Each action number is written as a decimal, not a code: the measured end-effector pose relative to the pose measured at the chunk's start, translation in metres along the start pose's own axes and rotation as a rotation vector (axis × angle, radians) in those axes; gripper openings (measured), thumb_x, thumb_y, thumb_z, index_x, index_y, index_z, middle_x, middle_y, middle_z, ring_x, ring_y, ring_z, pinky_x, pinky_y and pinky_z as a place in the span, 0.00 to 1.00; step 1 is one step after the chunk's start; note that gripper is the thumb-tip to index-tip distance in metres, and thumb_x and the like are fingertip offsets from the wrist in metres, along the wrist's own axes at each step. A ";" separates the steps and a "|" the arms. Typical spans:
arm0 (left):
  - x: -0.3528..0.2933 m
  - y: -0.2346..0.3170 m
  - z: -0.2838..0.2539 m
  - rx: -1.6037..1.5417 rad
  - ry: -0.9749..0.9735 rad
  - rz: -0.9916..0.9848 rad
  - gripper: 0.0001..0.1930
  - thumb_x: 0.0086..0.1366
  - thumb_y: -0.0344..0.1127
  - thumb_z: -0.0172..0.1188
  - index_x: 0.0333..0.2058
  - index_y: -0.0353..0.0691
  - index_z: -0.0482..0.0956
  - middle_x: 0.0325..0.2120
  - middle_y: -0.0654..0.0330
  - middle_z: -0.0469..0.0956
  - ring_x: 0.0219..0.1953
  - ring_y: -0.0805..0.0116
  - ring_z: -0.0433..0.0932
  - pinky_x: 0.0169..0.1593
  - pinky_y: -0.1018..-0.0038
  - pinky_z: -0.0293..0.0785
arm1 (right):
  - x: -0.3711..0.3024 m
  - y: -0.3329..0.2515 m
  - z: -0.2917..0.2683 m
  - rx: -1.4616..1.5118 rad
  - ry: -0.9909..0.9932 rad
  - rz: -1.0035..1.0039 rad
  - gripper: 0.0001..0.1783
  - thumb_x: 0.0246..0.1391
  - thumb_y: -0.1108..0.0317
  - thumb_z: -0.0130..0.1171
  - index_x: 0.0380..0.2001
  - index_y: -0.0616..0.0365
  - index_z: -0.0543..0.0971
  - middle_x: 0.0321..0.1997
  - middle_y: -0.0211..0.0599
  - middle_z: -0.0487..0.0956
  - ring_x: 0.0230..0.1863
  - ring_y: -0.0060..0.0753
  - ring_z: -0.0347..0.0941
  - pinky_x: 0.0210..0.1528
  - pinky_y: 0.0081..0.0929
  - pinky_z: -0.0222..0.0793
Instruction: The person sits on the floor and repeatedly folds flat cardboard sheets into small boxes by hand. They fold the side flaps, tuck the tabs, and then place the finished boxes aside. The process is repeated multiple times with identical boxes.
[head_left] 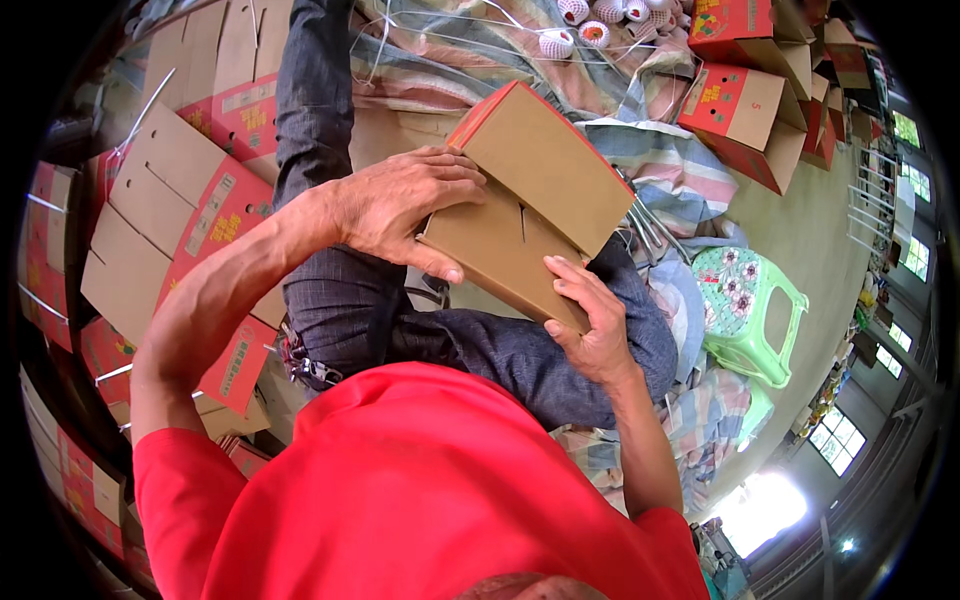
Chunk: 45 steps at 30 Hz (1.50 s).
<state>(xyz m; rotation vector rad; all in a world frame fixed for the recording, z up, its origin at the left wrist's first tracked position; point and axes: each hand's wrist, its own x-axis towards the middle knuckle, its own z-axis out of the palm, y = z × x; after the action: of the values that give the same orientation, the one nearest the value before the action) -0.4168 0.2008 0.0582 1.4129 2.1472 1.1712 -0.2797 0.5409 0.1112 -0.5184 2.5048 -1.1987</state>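
The brown cardboard box with red sides (545,165) sat in the middle of the frame, tilted, above the lap of a seated person in dark blue denim jeans (350,300). The bent leg beneath its lower right end probably propped it, leaving little weight for the arms.

The hands were apart, each closed on the box at opposite ends. The left hand (400,205) lay over its left edge, fingers on top and thumb along the near edge — a spread that seemed meant to steady it. The right hand (597,325) gripped the lower right corner, likely to stop it sliding or turning; the undersides could not be seen.

Flat-looking red-and-brown cardboard cartons (150,230) filled the left, within arm's reach. Open red-and-brown boxes (735,100) stood at upper right — beside a striped fabric sheet (660,160), which perhaps kept the foam-netted round fruits (594,35) at the top off the floor.
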 end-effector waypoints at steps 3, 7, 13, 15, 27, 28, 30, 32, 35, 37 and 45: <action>0.001 0.002 -0.004 0.025 -0.011 -0.002 0.49 0.55 0.72 0.70 0.54 0.26 0.77 0.54 0.37 0.79 0.63 0.38 0.74 0.73 0.50 0.63 | 0.006 -0.002 -0.008 -0.042 -0.073 0.023 0.33 0.58 0.50 0.72 0.55 0.66 0.77 0.71 0.56 0.75 0.75 0.62 0.68 0.78 0.52 0.59; 0.007 0.007 -0.009 0.053 -0.062 0.003 0.48 0.54 0.72 0.70 0.51 0.26 0.77 0.51 0.38 0.80 0.59 0.40 0.77 0.71 0.51 0.65 | 0.000 0.005 -0.014 0.016 -0.226 0.090 0.45 0.55 0.47 0.73 0.66 0.67 0.71 0.79 0.59 0.64 0.82 0.62 0.55 0.84 0.55 0.43; 0.012 0.003 -0.009 0.093 -0.059 0.053 0.47 0.54 0.72 0.71 0.49 0.26 0.77 0.48 0.39 0.81 0.56 0.42 0.78 0.69 0.52 0.66 | 0.027 0.006 -0.028 -0.079 -0.508 0.175 0.60 0.53 0.47 0.74 0.77 0.70 0.54 0.85 0.63 0.47 0.86 0.61 0.39 0.85 0.52 0.39; 0.012 -0.001 -0.009 0.076 -0.043 0.076 0.46 0.54 0.71 0.71 0.48 0.27 0.77 0.46 0.40 0.81 0.54 0.42 0.79 0.68 0.53 0.66 | 0.031 0.008 -0.029 -0.114 -0.559 0.177 0.64 0.51 0.45 0.76 0.77 0.71 0.52 0.85 0.64 0.46 0.86 0.61 0.39 0.85 0.51 0.40; 0.006 0.001 0.004 -0.072 0.109 -0.075 0.38 0.55 0.66 0.73 0.44 0.32 0.77 0.40 0.43 0.80 0.47 0.40 0.80 0.56 0.51 0.73 | 0.051 0.008 -0.037 -0.177 -0.583 0.201 0.62 0.46 0.44 0.78 0.74 0.71 0.62 0.82 0.60 0.58 0.82 0.58 0.54 0.82 0.47 0.53; 0.003 0.006 0.009 -0.116 0.171 -0.099 0.36 0.57 0.66 0.72 0.40 0.32 0.78 0.36 0.43 0.80 0.44 0.40 0.81 0.53 0.52 0.75 | 0.048 0.008 -0.036 -0.175 -0.570 0.192 0.61 0.46 0.44 0.78 0.74 0.70 0.63 0.82 0.59 0.59 0.82 0.58 0.55 0.82 0.47 0.54; 0.005 0.010 0.016 -0.073 0.166 -0.107 0.35 0.59 0.66 0.70 0.39 0.32 0.78 0.35 0.43 0.80 0.43 0.39 0.81 0.49 0.51 0.76 | 0.046 0.011 -0.036 -0.170 -0.545 0.174 0.60 0.46 0.43 0.79 0.73 0.70 0.64 0.82 0.58 0.60 0.81 0.57 0.58 0.81 0.47 0.56; 0.008 0.012 0.014 -0.035 0.176 -0.135 0.35 0.60 0.67 0.69 0.38 0.32 0.78 0.34 0.43 0.80 0.42 0.39 0.81 0.47 0.51 0.76 | 0.050 0.015 -0.038 -0.152 -0.537 0.175 0.60 0.46 0.45 0.79 0.73 0.69 0.64 0.81 0.58 0.61 0.81 0.56 0.59 0.80 0.46 0.57; 0.008 0.009 0.013 -0.014 0.225 -0.200 0.35 0.62 0.67 0.66 0.36 0.32 0.79 0.32 0.44 0.81 0.41 0.40 0.81 0.48 0.52 0.76 | 0.049 0.015 -0.035 -0.197 -0.367 0.082 0.47 0.45 0.46 0.81 0.62 0.66 0.76 0.70 0.54 0.76 0.66 0.56 0.76 0.69 0.45 0.71; 0.008 0.010 0.016 0.000 0.241 -0.224 0.35 0.63 0.68 0.65 0.35 0.32 0.79 0.30 0.45 0.81 0.41 0.40 0.81 0.49 0.52 0.76 | 0.042 0.001 -0.035 -0.298 -0.261 0.096 0.40 0.44 0.46 0.82 0.53 0.64 0.81 0.62 0.51 0.84 0.57 0.55 0.82 0.62 0.45 0.77; 0.015 0.006 0.023 -0.034 0.296 -0.316 0.35 0.65 0.69 0.63 0.33 0.32 0.83 0.26 0.44 0.81 0.33 0.42 0.81 0.43 0.53 0.76 | 0.026 0.002 -0.026 -0.194 -0.042 0.303 0.32 0.48 0.47 0.81 0.42 0.64 0.83 0.48 0.45 0.89 0.45 0.53 0.87 0.53 0.41 0.81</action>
<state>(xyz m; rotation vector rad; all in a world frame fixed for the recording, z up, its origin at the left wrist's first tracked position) -0.4055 0.2253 0.0515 0.8837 2.4206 1.3481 -0.3137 0.5479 0.1224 -0.1951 2.5613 -0.8302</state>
